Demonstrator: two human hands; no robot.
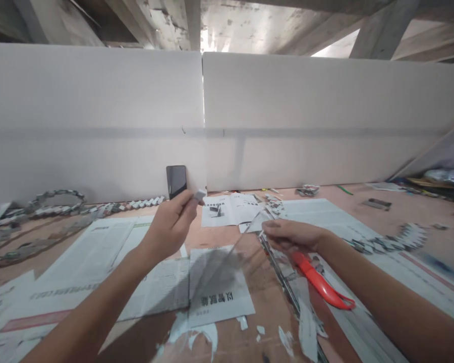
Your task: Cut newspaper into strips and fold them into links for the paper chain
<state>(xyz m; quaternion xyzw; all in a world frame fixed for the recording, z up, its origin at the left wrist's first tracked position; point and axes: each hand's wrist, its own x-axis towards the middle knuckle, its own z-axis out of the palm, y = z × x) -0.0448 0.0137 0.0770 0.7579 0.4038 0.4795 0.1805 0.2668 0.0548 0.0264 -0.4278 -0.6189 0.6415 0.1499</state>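
Left hand (174,220) up front now, thumb and fingers closed around a small folded paper piece (200,194), held aloft near mid-view, at two o'clock from the knuckles! The right hand (293,234) works low at four o'clock of centre, fingers drawn together; I can't tell what they grip. Red handle (323,287) at five o'clock from it, folded-paper chain (408,238) at three on the counter (371,218). And there's the phone (176,180), propped upright at twelve from the left hand!
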